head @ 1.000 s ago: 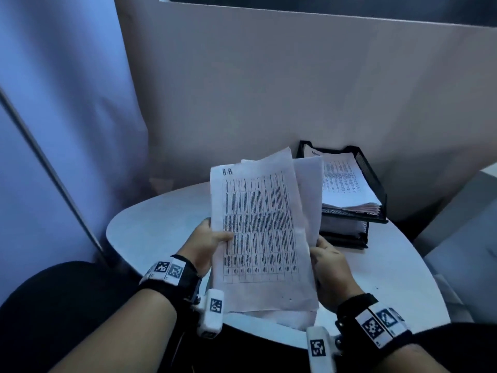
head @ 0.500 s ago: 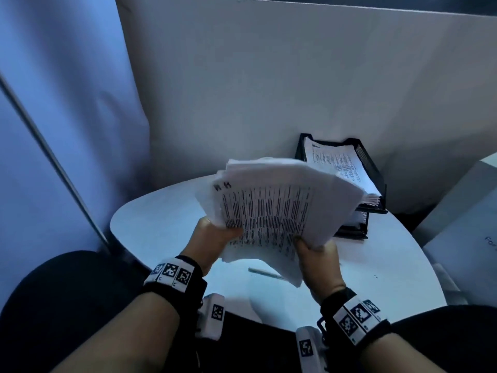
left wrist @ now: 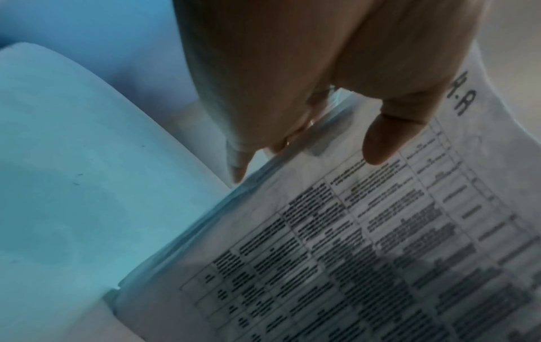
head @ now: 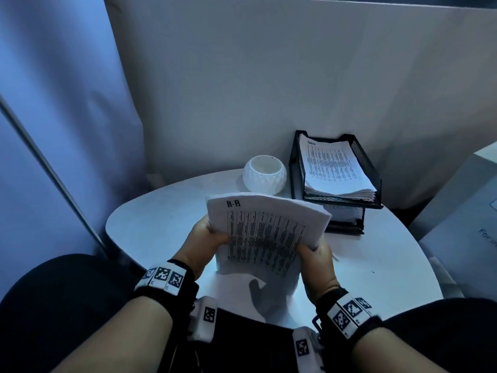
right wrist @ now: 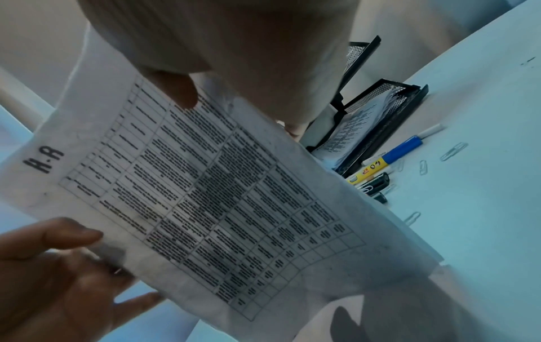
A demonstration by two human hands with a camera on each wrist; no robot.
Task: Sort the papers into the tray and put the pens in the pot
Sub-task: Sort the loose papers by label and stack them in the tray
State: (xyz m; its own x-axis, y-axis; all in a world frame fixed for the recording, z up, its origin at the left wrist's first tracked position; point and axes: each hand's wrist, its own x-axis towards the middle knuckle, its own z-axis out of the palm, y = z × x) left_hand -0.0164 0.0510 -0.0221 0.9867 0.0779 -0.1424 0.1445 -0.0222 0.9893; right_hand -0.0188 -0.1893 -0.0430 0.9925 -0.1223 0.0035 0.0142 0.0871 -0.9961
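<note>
With a stack already lying in the tray [head: 294, 168], my left hand [head: 200, 244] and right hand [head: 317, 261] pinch more papers [head: 265, 235] just in front of it, thumbs on top, while the pens [right wrist: 392, 155] beside it wait, half hidden, and the pot [head: 264, 174] looks empty.

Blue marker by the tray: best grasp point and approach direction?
Pinch the blue marker mid-barrel, coming from above. It lies flat on the table close to the tray, with other markers and paper clips crowding its lower end, so probably favour the upper, freer half. Both hands are full of the paper stack.
</note>
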